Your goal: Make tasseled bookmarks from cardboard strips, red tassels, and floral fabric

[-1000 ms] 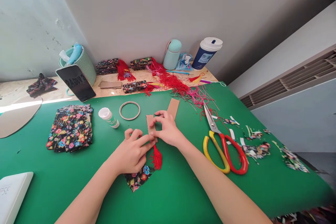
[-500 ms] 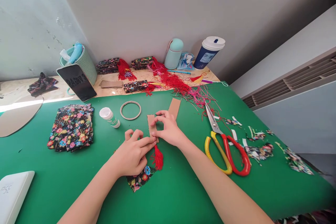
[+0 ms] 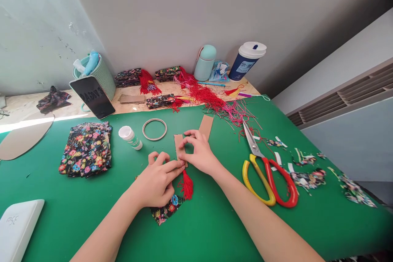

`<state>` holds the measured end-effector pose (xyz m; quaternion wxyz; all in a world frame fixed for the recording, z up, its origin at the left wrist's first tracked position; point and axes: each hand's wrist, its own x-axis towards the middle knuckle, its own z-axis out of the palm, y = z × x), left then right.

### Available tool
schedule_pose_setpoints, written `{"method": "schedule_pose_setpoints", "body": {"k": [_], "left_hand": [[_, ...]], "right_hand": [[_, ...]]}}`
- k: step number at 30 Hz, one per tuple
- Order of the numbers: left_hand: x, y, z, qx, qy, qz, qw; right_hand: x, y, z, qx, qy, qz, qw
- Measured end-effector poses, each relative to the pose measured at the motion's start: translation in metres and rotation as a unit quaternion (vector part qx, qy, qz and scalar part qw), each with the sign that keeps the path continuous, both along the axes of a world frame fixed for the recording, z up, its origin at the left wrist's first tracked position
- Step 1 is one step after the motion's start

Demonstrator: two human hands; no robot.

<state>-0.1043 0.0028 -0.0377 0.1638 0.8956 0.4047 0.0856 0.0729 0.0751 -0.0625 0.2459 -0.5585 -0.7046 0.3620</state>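
so your left hand (image 3: 158, 180) presses fingertips down on the cardboard strip (image 3: 178, 144) and floral fabric piece (image 3: 167, 209) to pin them on the green mat (image 3: 215, 221), while your right hand (image 3: 199, 153) pinches the strip's edge above the red tassel (image 3: 187, 184), steadying it.

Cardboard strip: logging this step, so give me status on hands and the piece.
Left hand and right hand both pinching cardboard strip. Red tassel at its near end. Scissors lie apart, right.
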Motion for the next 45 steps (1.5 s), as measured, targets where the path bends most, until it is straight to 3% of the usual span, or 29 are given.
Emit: {"method": "schedule_pose_setpoints", "body": {"k": [5,13,45], "left_hand": [[0.000,-0.001,0.000,0.003,-0.003,-0.003,1.000],[0.000,0.000,-0.002,0.000,-0.008,-0.002,1.000],[0.002,-0.007,-0.001,0.039,0.025,-0.017,0.999]], "right_hand": [[0.000,0.001,0.000,0.006,0.002,-0.001,1.000],[0.009,0.002,0.012,-0.052,0.056,0.031,0.997],[0.009,-0.001,0.006,-0.006,0.050,0.023,0.998]]}}
